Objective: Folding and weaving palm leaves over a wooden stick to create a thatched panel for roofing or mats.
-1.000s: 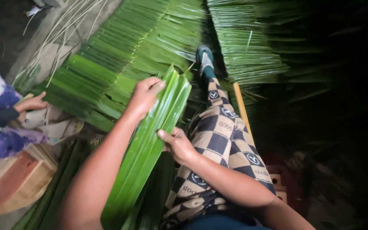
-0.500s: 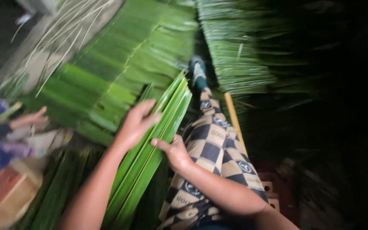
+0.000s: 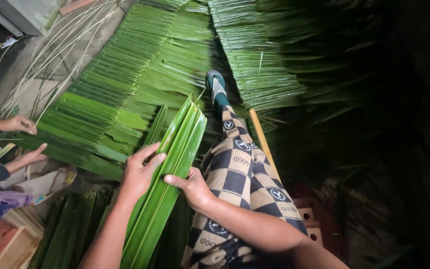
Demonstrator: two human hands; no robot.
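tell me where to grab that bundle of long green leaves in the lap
Grip the leaf bundle mid-length, one hand per long edge, as the left hand and right hand do now: it is long, flat and narrow, tilted with its pointed tips away from the person.

Grey concrete floor [image 3: 23, 92] (strewn with pale stalks [image 3: 51, 55]) fades rightward into darkness.
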